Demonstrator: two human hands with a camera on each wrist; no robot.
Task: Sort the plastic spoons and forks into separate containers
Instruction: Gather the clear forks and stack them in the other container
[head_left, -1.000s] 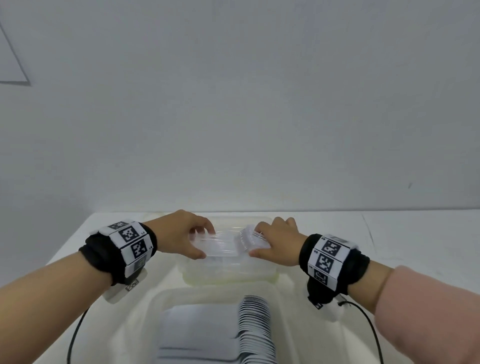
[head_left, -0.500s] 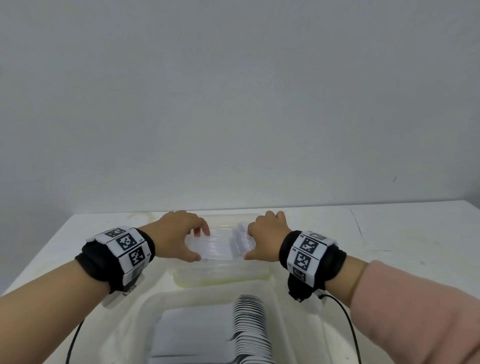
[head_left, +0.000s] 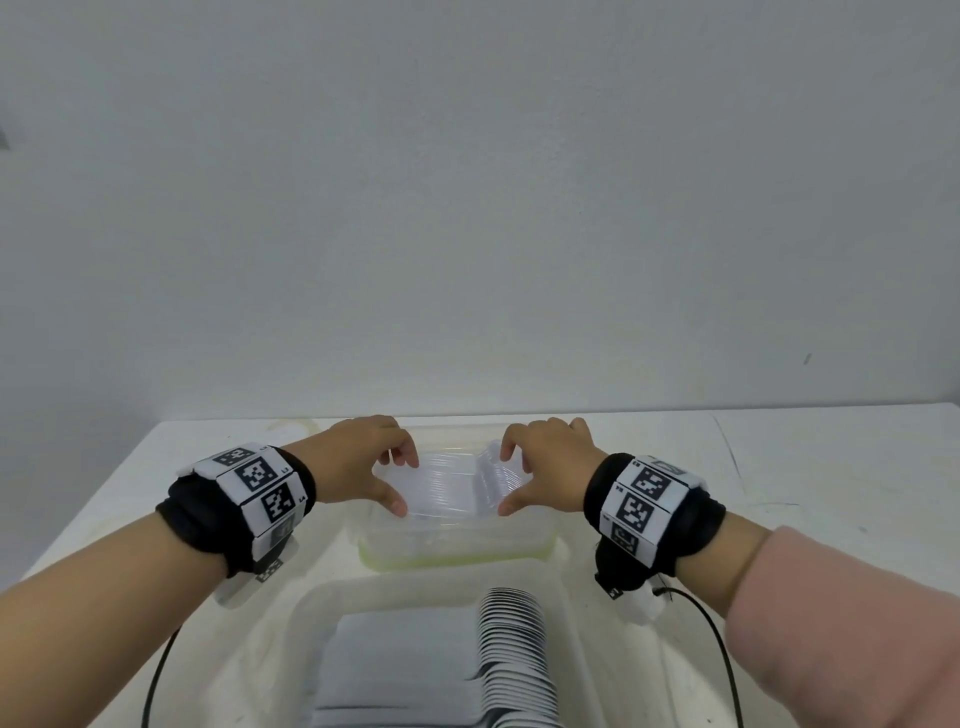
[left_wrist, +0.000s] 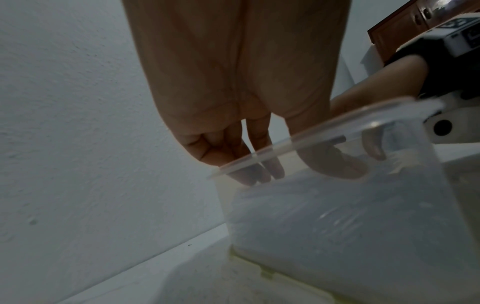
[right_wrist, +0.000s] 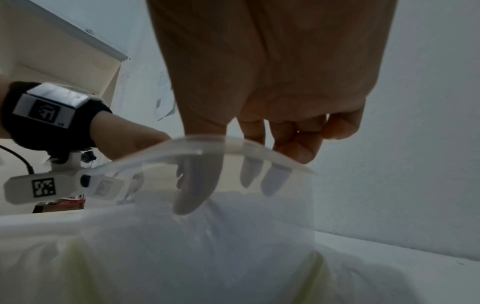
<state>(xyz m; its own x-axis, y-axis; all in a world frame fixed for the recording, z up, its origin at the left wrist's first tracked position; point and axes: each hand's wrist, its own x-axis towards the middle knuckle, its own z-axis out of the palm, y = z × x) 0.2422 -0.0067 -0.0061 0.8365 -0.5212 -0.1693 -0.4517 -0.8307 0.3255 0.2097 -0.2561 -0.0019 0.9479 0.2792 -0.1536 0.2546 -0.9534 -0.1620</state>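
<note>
Left hand (head_left: 363, 462): fingers curled, thumb and fingertips at the handle end of the clear cutlery stack (head_left: 452, 486); true grasp cannot be told.
Right hand (head_left: 545, 467): same pose, pinching at the head end.
Stack: between both hands, inside the far container (head_left: 457, 551).
Near container (head_left: 291, 639): below the wrists, holding white spoons (head_left: 514, 654) in a row.

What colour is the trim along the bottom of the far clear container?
Pale yellow-green trim, seen best in the head view.
</note>
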